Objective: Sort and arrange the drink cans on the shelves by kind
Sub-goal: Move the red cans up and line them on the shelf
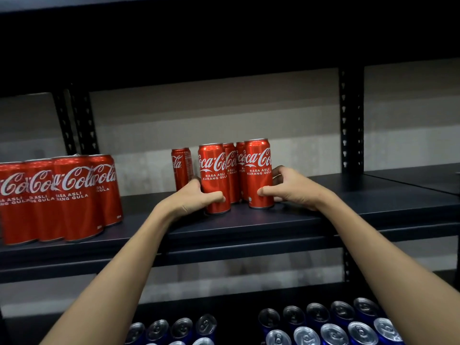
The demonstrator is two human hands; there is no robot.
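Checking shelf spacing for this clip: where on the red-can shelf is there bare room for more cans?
Bare shelf runs from the right hand to the right upright. A narrower gap lies between the left can group and the left hand. The centre cluster is crowded, as is the blue-can shelf below.
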